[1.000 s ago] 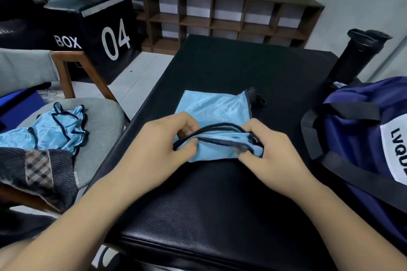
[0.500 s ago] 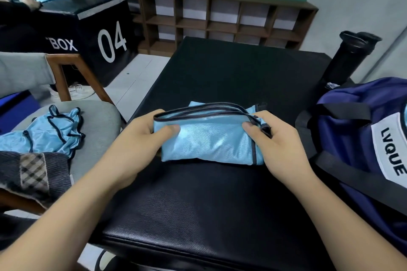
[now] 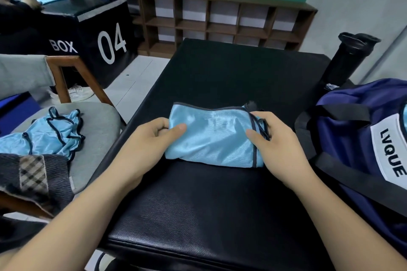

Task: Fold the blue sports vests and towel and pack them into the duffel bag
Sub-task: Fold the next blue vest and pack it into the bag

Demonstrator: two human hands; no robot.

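Folding step, one vest nearly done. The folded blue vest (image 3: 213, 138) lies as a compact rectangle near the middle of the black padded bench (image 3: 220, 72), held at both short ends. The left hand (image 3: 152, 141) pinches the left end, with the thumb flat on top and the fingers curled beneath, out of sight. The right hand (image 3: 277, 145) grips the right end, thumb on the fabric and fingers curled over the dark-trimmed edge and loose straps. The duffel bag (image 3: 352, 138) stands just to the right; its opening is not visible. A second vest (image 3: 50, 132) lies crumpled on the chair (image 3: 97, 121) at left. The next move probably calls for lifting the bundle rightward into the bag without letting the slippery folds spring open.
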